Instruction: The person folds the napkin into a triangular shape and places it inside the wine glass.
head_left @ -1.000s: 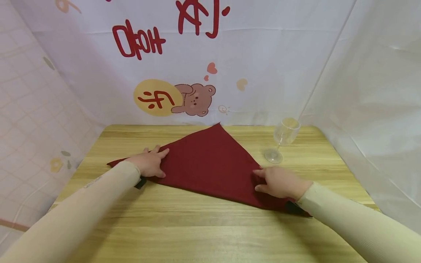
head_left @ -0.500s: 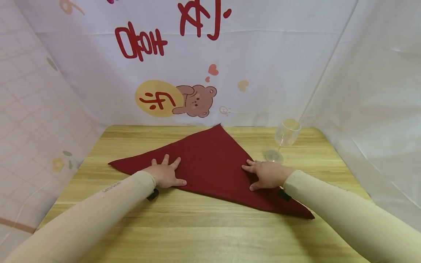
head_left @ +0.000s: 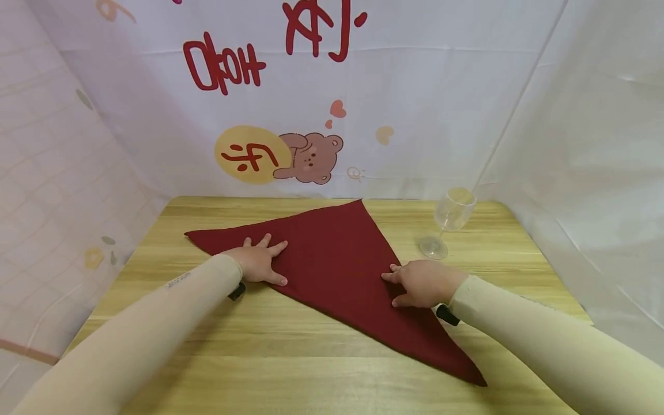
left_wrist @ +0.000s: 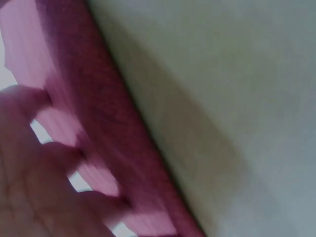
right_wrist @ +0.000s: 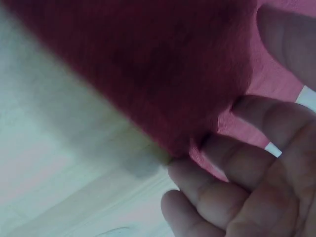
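A dark red cloth napkin (head_left: 332,259), folded into a triangle, lies on the wooden table with its long folded edge slanting across the front. My left hand (head_left: 256,262) rests on its left part, fingers spread and fingertips touching the fabric. On the right side my right hand (head_left: 426,283) touches the napkin near its right edge, fingers slightly bent and thumb apart. In the left wrist view several fingertips press the cloth (left_wrist: 98,98) beside its folded edge. The right wrist view has the fingertips (right_wrist: 217,148) along the cloth's edge, with no fabric pinched between them.
A clear wine glass (head_left: 448,216) stands upright at the back right of the table, a little beyond my right hand. The wooden table (head_left: 233,357) meets a printed white curtain (head_left: 415,86) at the back, with more curtain at both sides.
The napkin has turned clockwise: its left corner moved back, its right corner came nearer, and its top point shifted right. Both hands slid inward over it.
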`<act>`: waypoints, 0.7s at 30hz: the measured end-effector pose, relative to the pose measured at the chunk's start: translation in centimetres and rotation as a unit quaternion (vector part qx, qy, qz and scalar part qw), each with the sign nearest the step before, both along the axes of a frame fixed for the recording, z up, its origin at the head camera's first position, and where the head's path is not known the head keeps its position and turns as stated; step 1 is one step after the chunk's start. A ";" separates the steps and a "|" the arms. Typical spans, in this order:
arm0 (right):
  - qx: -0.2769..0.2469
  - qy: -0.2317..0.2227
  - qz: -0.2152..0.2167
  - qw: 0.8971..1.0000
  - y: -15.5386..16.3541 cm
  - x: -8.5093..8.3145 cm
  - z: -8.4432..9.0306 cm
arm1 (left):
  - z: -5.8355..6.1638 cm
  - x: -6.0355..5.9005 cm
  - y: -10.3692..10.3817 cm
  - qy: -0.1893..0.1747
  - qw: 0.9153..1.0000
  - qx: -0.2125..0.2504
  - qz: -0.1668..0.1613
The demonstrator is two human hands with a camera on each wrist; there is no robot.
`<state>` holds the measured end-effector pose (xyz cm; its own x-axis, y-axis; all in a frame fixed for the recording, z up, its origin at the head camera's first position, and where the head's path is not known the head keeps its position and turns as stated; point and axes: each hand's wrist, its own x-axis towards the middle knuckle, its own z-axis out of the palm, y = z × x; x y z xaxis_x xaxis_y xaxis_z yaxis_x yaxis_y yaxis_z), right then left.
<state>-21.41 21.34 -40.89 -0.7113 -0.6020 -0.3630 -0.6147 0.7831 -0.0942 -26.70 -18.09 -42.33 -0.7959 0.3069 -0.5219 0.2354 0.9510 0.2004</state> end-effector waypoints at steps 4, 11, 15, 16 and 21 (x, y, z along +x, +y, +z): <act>-0.003 0.030 0.051 0.998 -0.3 0.4 0.5 | 0.3 -1.3 -0.5 0.001 1.000 -0.001 -0.012; -0.031 0.030 0.028 0.999 -0.1 -1.5 0.4 | 1.2 -1.0 1.7 0.029 0.999 -0.016 0.000; -0.013 -0.013 0.014 1.000 0.6 -2.6 -0.1 | 1.0 0.4 3.6 0.019 1.000 -0.006 -0.009; -0.013 -0.012 0.018 1.000 0.7 -2.9 -0.2 | 0.9 0.7 3.9 0.016 1.000 -0.005 -0.008; -0.022 0.000 0.025 0.999 0.9 -4.0 -0.5 | 0.4 1.0 4.0 0.022 1.000 -0.011 0.003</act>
<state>-25.42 22.22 -41.37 -0.6795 -0.6523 -0.3360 -0.6532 0.7463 -0.1280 -25.68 -14.07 -41.92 -0.8197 0.2911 -0.4933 0.2377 0.9565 0.1694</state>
